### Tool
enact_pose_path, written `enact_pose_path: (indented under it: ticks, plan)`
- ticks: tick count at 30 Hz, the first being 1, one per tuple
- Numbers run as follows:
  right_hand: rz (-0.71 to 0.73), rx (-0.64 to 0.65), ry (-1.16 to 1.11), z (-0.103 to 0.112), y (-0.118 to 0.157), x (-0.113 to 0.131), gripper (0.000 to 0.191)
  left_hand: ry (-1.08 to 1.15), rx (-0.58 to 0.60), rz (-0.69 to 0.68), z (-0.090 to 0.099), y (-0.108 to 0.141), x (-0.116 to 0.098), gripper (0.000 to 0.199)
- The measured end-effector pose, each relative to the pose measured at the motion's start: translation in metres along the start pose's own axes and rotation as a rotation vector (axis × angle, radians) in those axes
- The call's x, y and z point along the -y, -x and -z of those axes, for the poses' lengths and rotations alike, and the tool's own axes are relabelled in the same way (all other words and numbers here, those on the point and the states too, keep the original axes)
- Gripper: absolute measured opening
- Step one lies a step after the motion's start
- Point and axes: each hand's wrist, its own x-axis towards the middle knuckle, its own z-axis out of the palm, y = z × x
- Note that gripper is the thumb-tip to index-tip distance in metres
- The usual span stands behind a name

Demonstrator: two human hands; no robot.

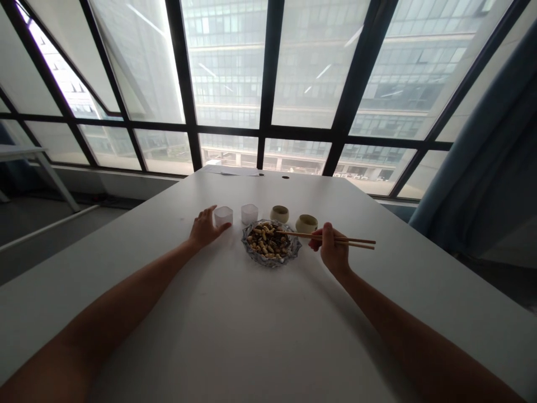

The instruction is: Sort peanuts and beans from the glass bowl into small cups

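A glass bowl (272, 261) with a jagged rim holds peanuts (264, 247) and darker bits. My right hand (334, 249) is closed on a pair of wooden chopsticks (356, 241), their tips over the bowl's contents. My left hand (205, 228) rests beside a translucent cup (224, 216), thumb and fingers apart around its left side; whether it presses on the cup is hard to see. Another translucent cup (249, 214) stands to the right of it. Two beige-green cups, one (279, 214) behind the bowl and one (306, 224) near my right fingers, stand upright.
The white table (226, 336) reaches toward tall windows. Papers (235, 170) lie at its far edge, near two dark holes in the tabletop. A blue curtain (478, 151) hangs at the right. Another white table (20, 151) stands at the far left.
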Motion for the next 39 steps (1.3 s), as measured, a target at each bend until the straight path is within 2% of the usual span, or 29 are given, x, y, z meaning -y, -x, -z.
enact_pose_path:
  ticks: [4,10,15,20,28,33,39]
  plan:
    - [0.003,0.078,0.01,0.001,-0.001,-0.002,0.065,0.083,0.066,0.085,-0.007,-0.002,0.003,0.088]
    - [-0.019,0.033,0.003,0.001,-0.001,-0.006,0.067,0.162,0.055,0.117,-0.009,-0.005,0.008,0.081]
    - [-0.026,0.126,-0.011,0.002,-0.002,-0.011,0.063,0.187,0.058,0.1,-0.009,-0.005,0.009,0.08]
    - [-0.026,0.03,0.009,0.003,-0.001,-0.006,0.067,0.198,0.054,0.098,-0.008,-0.005,0.008,0.079]
    - [-0.069,0.017,-0.009,0.003,-0.001,-0.011,0.068,0.213,0.039,0.069,-0.009,-0.005,0.009,0.076]
    - [-0.103,0.071,-0.043,0.004,-0.002,-0.018,0.068,0.23,0.024,0.052,-0.013,-0.006,0.012,0.076]
    - [-0.102,0.058,-0.076,0.004,-0.001,-0.014,0.067,0.25,-0.001,0.019,-0.016,-0.007,0.016,0.077]
